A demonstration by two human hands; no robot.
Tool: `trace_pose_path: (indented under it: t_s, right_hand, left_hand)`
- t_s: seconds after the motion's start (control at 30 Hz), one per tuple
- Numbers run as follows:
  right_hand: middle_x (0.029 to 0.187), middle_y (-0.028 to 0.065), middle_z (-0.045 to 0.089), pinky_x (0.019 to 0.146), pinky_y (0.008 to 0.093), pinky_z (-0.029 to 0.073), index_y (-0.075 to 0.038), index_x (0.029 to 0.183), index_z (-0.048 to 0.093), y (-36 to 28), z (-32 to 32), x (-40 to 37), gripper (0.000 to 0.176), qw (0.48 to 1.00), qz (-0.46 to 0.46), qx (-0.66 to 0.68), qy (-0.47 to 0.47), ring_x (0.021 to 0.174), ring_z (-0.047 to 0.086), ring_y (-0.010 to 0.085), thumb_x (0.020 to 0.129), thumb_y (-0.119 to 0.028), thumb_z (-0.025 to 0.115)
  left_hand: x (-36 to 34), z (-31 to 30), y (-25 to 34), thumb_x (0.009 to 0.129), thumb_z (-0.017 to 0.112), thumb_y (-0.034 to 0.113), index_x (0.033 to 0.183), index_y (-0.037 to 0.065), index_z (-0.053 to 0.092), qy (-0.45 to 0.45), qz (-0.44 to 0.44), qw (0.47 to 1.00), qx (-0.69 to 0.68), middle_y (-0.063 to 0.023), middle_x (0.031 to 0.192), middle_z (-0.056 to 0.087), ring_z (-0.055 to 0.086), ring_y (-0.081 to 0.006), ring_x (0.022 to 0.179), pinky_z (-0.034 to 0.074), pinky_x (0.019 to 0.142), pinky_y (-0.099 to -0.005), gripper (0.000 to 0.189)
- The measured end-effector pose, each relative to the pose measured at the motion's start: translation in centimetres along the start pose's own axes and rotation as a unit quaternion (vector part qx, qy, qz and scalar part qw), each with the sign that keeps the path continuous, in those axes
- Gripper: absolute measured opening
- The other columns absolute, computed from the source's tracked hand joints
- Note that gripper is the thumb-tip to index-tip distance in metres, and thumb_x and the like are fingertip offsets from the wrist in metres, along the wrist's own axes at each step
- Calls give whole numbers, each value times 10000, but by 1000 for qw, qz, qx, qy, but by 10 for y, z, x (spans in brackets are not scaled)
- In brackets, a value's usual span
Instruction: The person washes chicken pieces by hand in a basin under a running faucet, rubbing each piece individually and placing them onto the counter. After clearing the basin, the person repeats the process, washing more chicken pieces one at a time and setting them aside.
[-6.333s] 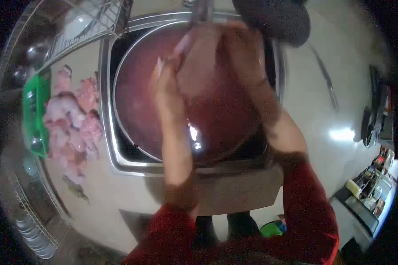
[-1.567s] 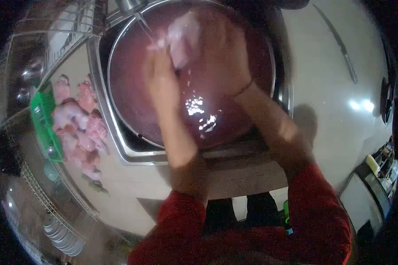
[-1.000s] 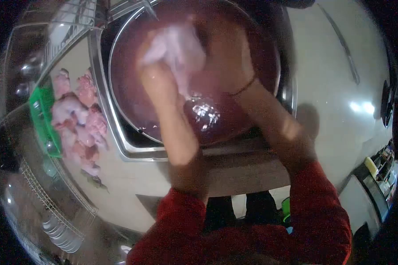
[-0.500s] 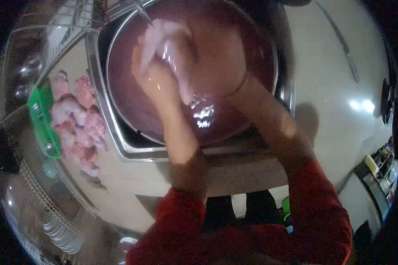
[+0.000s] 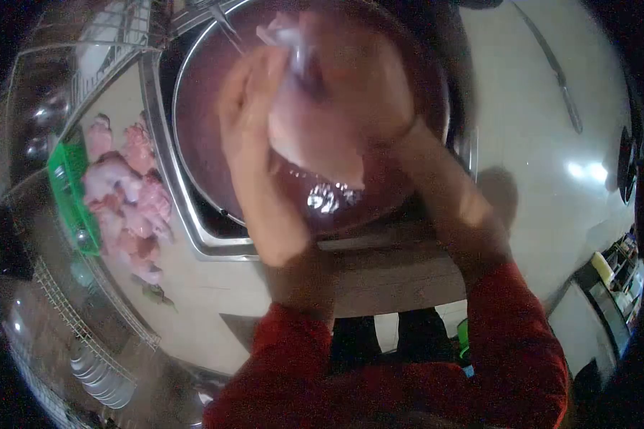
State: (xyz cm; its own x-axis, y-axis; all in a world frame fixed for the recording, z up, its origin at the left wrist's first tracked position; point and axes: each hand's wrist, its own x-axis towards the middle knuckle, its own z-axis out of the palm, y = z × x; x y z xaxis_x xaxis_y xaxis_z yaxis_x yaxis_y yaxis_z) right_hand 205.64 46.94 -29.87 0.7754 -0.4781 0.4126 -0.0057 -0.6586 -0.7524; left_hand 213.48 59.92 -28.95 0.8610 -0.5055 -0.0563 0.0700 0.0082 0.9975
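Observation:
A pale, wet piece of raw chicken [image 5: 311,136] is held over a large round basin [image 5: 177,129] of reddish water. My left hand [image 5: 249,96] grips its left side, fingers curled against the meat. On the other side, my right hand [image 5: 376,82] is wrapped against the same piece; motion smears its fingers. The chicken's lower end points down toward the water, where light glints off ripples. Both wrists come in over the basin's near rim.
The basin sits in a steel-edged sink [image 5: 193,239]. More raw chicken pieces [image 5: 129,200] are heaped on the left counter beside a green holder [image 5: 71,196]. A knife [image 5: 562,79] lies on the right counter. A faucet [image 5: 225,25] reaches over the basin's far left.
The chicken has been turned between my hands, so a broad smooth side now shows lower down. My left hand has shifted slightly; my right hand stays against the piece.

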Motion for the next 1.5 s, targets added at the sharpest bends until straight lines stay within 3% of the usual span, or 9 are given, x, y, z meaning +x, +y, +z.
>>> trace_pose_path:
  t_s: [0.17, 0.27, 0.57, 0.67, 0.73, 0.9, 1.03, 1.37, 1.5]
  right_hand:
    - [1014, 186, 659, 796, 443, 519, -38, 1132, 607, 14, 4, -5, 293, 983, -137, -118, 10, 885, 637, 366, 870, -135, 516]
    - [1057, 190, 652, 820, 446, 511, -24, 1135, 602, 6, 1, -1, 296, 999, 1, 28, -41, 918, 636, 357, 877, -122, 495]
    - [1026, 208, 669, 786, 456, 537, -64, 1110, 639, 5, 5, -9, 239, 989, -100, -108, 26, 899, 655, 378, 921, -161, 530]
    - [1054, 194, 671, 819, 449, 533, -67, 1127, 636, 7, 4, -14, 239, 972, -138, -187, 22, 920, 651, 384, 935, -169, 536]
    - [1020, 192, 632, 832, 448, 499, -50, 1158, 587, -3, 5, -11, 305, 996, -2, 88, 5, 923, 610, 360, 875, -86, 480]
    - [1114, 164, 632, 892, 375, 495, -44, 1198, 589, 2, -3, -1, 310, 992, 39, 117, -25, 1021, 604, 282, 913, -125, 498]
    - [983, 62, 660, 787, 274, 495, 28, 1114, 656, -20, -12, 16, 302, 856, 309, 413, 23, 899, 600, 120, 1011, -218, 514]
    - [779, -28, 624, 537, 240, 417, 27, 978, 682, -5, 9, 10, 315, 873, 128, 457, 111, 656, 514, 59, 1005, -260, 555]
    - [750, -17, 623, 544, 236, 414, 7, 945, 687, 4, -15, 5, 254, 923, 181, 335, -60, 672, 520, 64, 985, -221, 583]
  left_hand:
    - [-10, 18, 15, 845, 754, 170, 1121, -22, 655, 23, -50, 993, -108, -77, 1079, 673, 602, -138, 1001, 443, 905, -267, 350]
    - [-11, -6, -9, 849, 751, 176, 1122, -28, 653, -3, -161, 977, -140, -89, 1057, 677, 612, -141, 986, 457, 886, -261, 354]
    - [-3, -11, -15, 872, 712, 103, 1122, -6, 670, -37, 33, 997, 62, -47, 986, 691, 610, -83, 855, 474, 755, -208, 276]
    - [-6, -6, -10, 885, 693, 102, 1118, -10, 677, -8, -21, 998, 52, -26, 948, 690, 603, -78, 818, 472, 724, -217, 259]
    - [-5, -10, -19, 888, 689, 107, 1105, -16, 683, -5, -5, 999, 35, -19, 924, 691, 601, -77, 814, 470, 715, -221, 249]
    - [-7, -1, -7, 886, 687, 107, 1016, -13, 716, 39, 31, 993, 106, -30, 872, 697, 600, -80, 794, 467, 706, -221, 179]
    - [-2, 9, -6, 881, 683, 116, 949, -5, 726, 102, 48, 992, 50, -37, 848, 701, 599, -79, 783, 470, 716, -213, 145]
    - [-9, 7, -9, 900, 655, 138, 975, -8, 714, 55, 51, 992, 98, -38, 818, 681, 589, -77, 757, 470, 704, -218, 175]
    - [-9, -6, -16, 912, 630, 147, 1028, -8, 704, 13, -60, 989, 133, -46, 874, 688, 604, -105, 802, 472, 720, -248, 207]
